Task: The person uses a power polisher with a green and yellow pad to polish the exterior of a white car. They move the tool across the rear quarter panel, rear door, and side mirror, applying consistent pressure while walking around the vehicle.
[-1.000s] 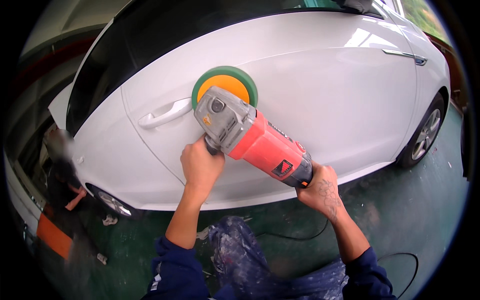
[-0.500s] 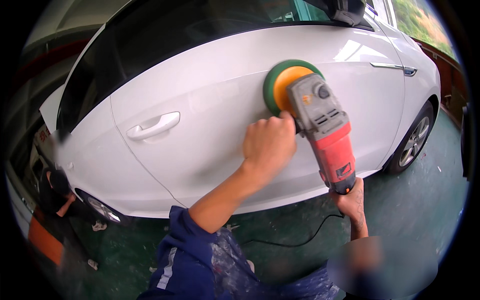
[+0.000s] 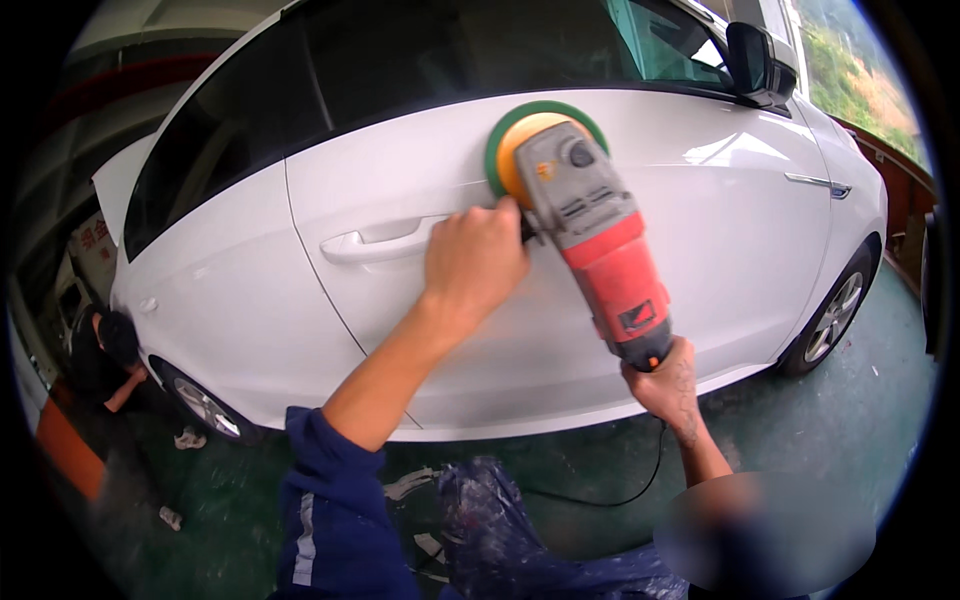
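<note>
A red and grey car polisher (image 3: 600, 225) lies against the front door of a white car (image 3: 730, 260). Its round pad (image 3: 495, 140), green at the rim and yellow inside, rests on the panel below the window. My left hand (image 3: 477, 255) is closed around the side handle near the polisher's head; the handle is mostly hidden by my fingers. My right hand (image 3: 665, 382) grips the dark rear end of the body, where the power cord (image 3: 650, 480) hangs down. Left of the pad, the door handle (image 3: 380, 243) is partly covered by my left hand.
The side mirror (image 3: 760, 65) juts out at the upper right. Another person (image 3: 110, 350) crouches by the rear wheel (image 3: 205, 405) at the left. At the right is the front wheel (image 3: 838, 312). The cord trails over the green floor (image 3: 800, 420) below the car.
Both hands have carried the polisher left and slightly up across the door, toward the door handle. My view has shifted too, so more of the mirror and windows shows.
</note>
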Demonstrator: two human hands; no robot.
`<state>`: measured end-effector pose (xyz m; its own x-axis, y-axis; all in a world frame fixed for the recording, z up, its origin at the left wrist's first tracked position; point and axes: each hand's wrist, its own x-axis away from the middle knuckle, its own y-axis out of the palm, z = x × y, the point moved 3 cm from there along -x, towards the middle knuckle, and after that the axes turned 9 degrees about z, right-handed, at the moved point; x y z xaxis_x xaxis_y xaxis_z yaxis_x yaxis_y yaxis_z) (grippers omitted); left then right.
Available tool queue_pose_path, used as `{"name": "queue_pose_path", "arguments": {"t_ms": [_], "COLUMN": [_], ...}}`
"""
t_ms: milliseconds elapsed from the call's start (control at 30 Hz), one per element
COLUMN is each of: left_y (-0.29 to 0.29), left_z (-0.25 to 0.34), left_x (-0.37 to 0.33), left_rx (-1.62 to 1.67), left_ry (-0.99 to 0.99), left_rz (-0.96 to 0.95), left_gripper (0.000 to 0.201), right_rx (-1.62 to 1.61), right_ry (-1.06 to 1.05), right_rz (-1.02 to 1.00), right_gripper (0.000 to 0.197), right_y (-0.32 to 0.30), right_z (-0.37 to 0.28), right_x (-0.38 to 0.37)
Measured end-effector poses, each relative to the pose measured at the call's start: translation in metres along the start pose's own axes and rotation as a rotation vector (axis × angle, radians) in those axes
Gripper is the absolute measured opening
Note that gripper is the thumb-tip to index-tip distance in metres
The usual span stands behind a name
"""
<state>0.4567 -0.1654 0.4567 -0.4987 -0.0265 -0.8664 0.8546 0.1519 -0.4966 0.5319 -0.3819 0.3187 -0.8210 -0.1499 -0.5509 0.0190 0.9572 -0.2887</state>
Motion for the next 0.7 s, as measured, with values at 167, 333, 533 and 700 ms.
{"name": "queue_pose_path", "arguments": {"t_ms": [167,333,533,700], "left_y": [-0.034,-0.062,-0.106,-0.138], "left_z": [-0.068,-0.138,-0.201,-0.217], "left_x": [0.016,0.055,0.082,0.049], "left_rx": [-0.099,-0.149,-0.152,-0.294], "left_ry": [-0.112,-0.227,-0.406,-0.514], "left_rz": [0.064,0.147,0.197,0.137], "left_gripper": [0.019,0.028,0.019,0.020], "right_rx": [-0.023,0.097,0.181,0.114], "right_ry": [-0.017,-0.144,-0.189,-0.274], "right_rz": [-0.110,-0.224,-0.486,-0.648], "right_gripper": [0.018,0.025,0.029,0.032], "right_y": [0.057,0.106,0.145,0.137], "right_z": [-0.040,-0.077,-0.136,-0.189], "right_x": [-0.002,0.013,0.034,0.008]}}
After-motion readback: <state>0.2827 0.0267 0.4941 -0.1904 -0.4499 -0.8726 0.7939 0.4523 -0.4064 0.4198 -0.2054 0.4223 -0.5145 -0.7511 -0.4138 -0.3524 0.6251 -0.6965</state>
